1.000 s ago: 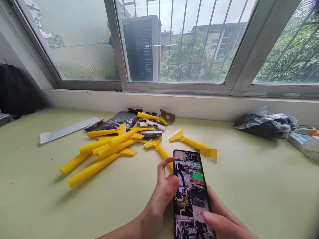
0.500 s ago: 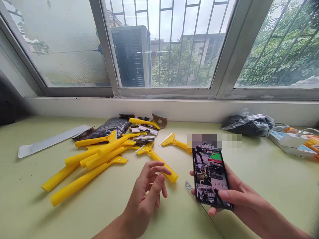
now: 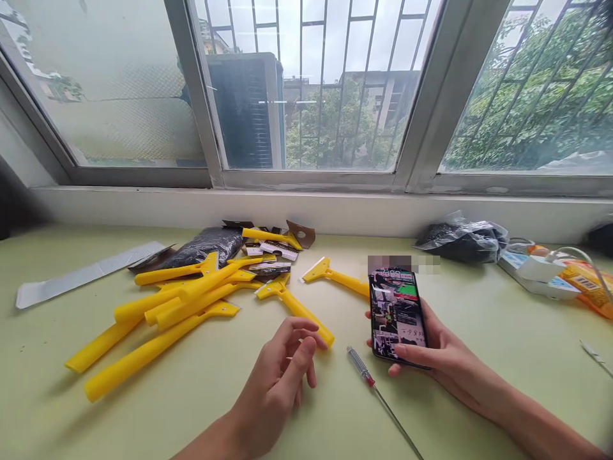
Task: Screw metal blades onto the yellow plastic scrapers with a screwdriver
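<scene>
A lit smartphone [image 3: 398, 319] rests in my right hand [image 3: 445, 354], the thumb lying over the lower part of its screen. My left hand [image 3: 282, 377] hovers over the table with loosely bent fingers, slightly apart and with nothing in them. Just beyond its fingertips lies a yellow scraper [image 3: 306, 314]. Another yellow scraper [image 3: 335, 276] has its handle end hidden behind the phone. Between my hands a screwdriver [image 3: 378, 390] with a clear handle and a long thin shaft lies on the table. To the left, several yellow scrapers [image 3: 177, 313] are heaped across one another.
Behind the heap are a black plastic-wrapped package [image 3: 208, 246] and small cardboard packets [image 3: 278, 250]. A pale strip [image 3: 90, 275] lies far left. At the back right are a clear bag with black contents [image 3: 462, 239], a power strip [image 3: 536, 281] and an orange packet [image 3: 587, 281].
The phone in my right hand has moved up and away from me, uncovering the screwdriver. My left hand has barely moved. The whole view has shifted slightly.
</scene>
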The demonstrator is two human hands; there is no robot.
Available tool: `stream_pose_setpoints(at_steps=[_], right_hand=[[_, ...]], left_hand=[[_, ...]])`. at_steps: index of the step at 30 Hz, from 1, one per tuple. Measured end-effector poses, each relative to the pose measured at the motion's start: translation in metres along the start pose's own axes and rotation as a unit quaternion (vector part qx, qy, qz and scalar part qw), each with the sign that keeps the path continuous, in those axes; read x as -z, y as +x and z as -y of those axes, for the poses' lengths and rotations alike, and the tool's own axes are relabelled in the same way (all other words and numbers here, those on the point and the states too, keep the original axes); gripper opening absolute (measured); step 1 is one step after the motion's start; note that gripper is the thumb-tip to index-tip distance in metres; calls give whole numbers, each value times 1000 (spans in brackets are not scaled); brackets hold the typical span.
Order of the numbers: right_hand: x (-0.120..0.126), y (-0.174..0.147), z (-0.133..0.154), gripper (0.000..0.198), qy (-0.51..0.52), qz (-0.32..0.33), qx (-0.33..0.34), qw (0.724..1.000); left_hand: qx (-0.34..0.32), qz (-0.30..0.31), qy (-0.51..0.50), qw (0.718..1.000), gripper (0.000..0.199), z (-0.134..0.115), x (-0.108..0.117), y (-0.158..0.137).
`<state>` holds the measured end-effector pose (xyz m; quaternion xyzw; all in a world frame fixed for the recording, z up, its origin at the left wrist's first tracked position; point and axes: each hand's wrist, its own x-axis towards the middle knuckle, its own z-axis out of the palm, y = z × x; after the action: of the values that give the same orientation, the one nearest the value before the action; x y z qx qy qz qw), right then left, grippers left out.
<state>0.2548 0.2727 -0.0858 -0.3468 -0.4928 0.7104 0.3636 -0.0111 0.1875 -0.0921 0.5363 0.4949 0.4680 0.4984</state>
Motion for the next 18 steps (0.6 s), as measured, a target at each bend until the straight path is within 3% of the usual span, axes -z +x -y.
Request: stream_pose_setpoints(at_steps=[18], right_hand=[[-7,-4,2,89,11,-43,-24,999]], left_hand=[[0,-8,5,1000,39,4,-2,-1]])
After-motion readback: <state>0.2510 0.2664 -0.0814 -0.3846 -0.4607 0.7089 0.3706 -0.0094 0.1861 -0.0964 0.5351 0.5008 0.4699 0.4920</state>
